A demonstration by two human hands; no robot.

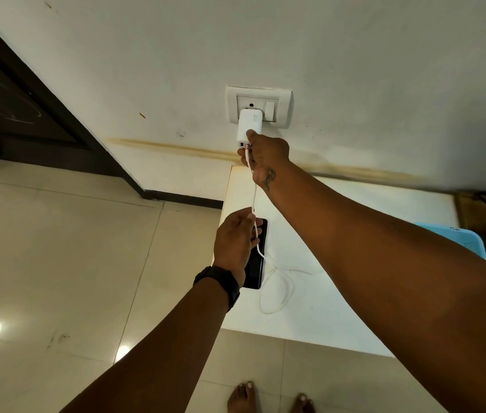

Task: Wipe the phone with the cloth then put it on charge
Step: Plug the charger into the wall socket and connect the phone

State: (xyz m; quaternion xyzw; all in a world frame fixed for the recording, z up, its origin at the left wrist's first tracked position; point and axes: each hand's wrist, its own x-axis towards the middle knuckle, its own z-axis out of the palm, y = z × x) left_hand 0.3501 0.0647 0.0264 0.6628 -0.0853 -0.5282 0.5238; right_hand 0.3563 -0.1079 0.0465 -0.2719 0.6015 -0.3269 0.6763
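The left hand [235,242], a black watch [220,283] on its wrist, pinches the white charging cable [254,198] above the black phone [255,274]. The phone lies along the left edge of the white worktop [310,323], with slack cable looped just beside it. The right hand [267,158] pinches the cable's plug at the white charger [249,125], which is seated in the wall socket [258,98]. A light-blue plastic item [459,239] sits near the worktop's right edge.

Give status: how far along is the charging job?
Done: adapter sits in the wall socket; phone lies on the table; wiping can't be confirmed. In hand: right hand holds the cable by its plug at the adapter, left hand pinches it lower. Left: connecting the phone; that cable end is hidden.
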